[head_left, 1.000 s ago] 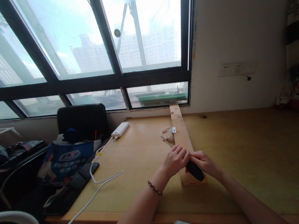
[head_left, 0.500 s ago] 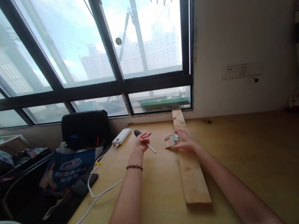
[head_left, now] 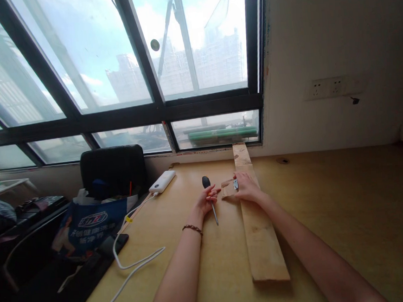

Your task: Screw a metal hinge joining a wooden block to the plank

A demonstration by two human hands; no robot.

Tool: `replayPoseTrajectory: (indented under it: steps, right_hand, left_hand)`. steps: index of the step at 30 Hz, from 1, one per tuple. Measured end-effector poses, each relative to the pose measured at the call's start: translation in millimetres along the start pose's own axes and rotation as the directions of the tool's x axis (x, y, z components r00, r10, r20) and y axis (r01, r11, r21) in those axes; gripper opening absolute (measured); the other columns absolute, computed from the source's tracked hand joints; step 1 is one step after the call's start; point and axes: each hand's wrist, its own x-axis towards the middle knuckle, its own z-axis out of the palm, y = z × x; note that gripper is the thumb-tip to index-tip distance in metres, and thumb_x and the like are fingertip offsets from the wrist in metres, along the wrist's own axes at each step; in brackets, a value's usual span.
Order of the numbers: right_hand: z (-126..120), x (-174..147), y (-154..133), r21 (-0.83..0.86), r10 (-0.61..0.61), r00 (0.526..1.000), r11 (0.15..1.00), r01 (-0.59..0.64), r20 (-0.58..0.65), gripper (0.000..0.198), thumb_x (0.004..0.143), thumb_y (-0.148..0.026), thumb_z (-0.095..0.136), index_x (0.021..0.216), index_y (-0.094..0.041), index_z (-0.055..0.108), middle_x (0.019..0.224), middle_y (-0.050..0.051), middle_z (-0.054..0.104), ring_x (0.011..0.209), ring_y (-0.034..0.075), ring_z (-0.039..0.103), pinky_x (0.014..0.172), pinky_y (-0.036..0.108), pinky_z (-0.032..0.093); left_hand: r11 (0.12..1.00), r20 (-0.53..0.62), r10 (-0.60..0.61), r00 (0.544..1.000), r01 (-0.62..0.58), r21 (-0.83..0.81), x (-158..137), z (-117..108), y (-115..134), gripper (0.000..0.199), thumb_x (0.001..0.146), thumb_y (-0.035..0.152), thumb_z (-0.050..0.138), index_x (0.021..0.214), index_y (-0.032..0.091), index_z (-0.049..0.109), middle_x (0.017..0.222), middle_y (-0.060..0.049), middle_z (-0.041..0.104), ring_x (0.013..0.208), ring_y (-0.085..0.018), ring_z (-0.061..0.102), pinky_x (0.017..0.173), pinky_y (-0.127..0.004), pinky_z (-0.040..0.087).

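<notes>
A screwdriver [head_left: 206,182] with a black handle and a metal shaft is in my left hand [head_left: 208,199], its tip pointing down toward me. Just right of it, my right hand [head_left: 248,187] is closed around a metal hinge [head_left: 235,184], at the left edge of a long wooden board [head_left: 263,239]. A short piece of wood [head_left: 227,190] sticks out leftward from the hinge, near my left fingertips. My right palm and fingers hide part of the hinge and of the board beneath.
The board lies lengthwise on a wooden table [head_left: 314,216], its far end near the window. A white power bank [head_left: 162,181] with a white cable [head_left: 140,263] rests along the table's left side. Beyond that edge stand a black chair [head_left: 114,169] and a blue bag [head_left: 85,230].
My left hand has moved right, toward the small wood piece, and the screwdriver has swung to a steeper angle. My right hand stays at the hinge. The view has shifted slightly.
</notes>
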Motion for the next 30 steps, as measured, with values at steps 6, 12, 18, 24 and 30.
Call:
replayPoseTrajectory:
  steps: [6, 12, 18, 24, 30]
  right_hand:
    - [2, 3, 7, 0.058, 0.010, 1.000, 0.998, -0.009, -0.020, 0.074, 0.051, -0.026, 0.071, 0.119, -0.016, 0.042, 0.109, 0.009, 0.054, 0.104, 0.025, 0.046, 0.091, 0.035, 0.035]
    - [2, 6, 17, 0.152, -0.001, 1.000, 0.988, 0.001, 0.002, 0.078, 0.050, -0.024, 0.073, 0.121, -0.015, 0.041, 0.109, 0.009, 0.056, 0.105, 0.026, 0.047, 0.093, 0.038, 0.034]
    - [4, 9, 23, 0.202, -0.001, 1.000, 0.979, 0.001, -0.003, 0.077, 0.051, -0.026, 0.075, 0.120, -0.017, 0.043, 0.108, 0.009, 0.058, 0.105, 0.026, 0.050, 0.092, 0.039, 0.035]
    - [-2, 6, 21, 0.214, -0.036, 0.999, 0.976, 0.037, -0.005, 0.073, 0.052, -0.026, 0.076, 0.119, -0.015, 0.049, 0.110, 0.010, 0.059, 0.105, 0.025, 0.050, 0.092, 0.039, 0.037]
    - [-18, 3, 23, 0.448, -0.135, 0.990, 0.883, 0.142, -0.049, 0.025, 0.077, -0.032, 0.057, 0.098, -0.021, 0.066, 0.113, 0.006, 0.060, 0.107, 0.020, 0.054, 0.096, 0.035, 0.037]
  left_hand:
    - [0.991, 0.063, -0.063, 0.996, 0.055, 0.122, 5, -2, -2, 0.015, 0.087, 0.018, 0.043, 0.075, 0.011, 0.045, 0.046, 0.008, 0.034, 0.031, 0.001, 0.027, 0.029, -0.006, 0.026]
    - [0.962, 0.022, -0.100, 0.995, 0.091, 0.256, 7, -5, 3, 0.021, 0.082, 0.010, 0.046, 0.062, 0.013, 0.039, 0.044, 0.008, 0.035, 0.030, 0.002, 0.025, 0.031, -0.007, 0.024]
    - [0.950, 0.000, -0.121, 0.993, 0.116, 0.289, 3, -5, 5, 0.018, 0.080, 0.011, 0.049, 0.063, 0.012, 0.043, 0.043, 0.009, 0.031, 0.030, 0.002, 0.025, 0.032, -0.007, 0.022]
    - [0.954, 0.006, -0.093, 0.996, 0.088, 0.288, 3, -4, 4, 0.015, 0.077, 0.008, 0.052, 0.063, 0.011, 0.045, 0.043, 0.009, 0.034, 0.030, 0.002, 0.025, 0.032, -0.008, 0.024]
    - [0.959, 0.043, -0.086, 0.995, 0.071, 0.273, 4, -6, 3, 0.018, 0.077, 0.008, 0.050, 0.060, 0.012, 0.044, 0.041, 0.008, 0.033, 0.030, 0.002, 0.025, 0.031, -0.008, 0.024]
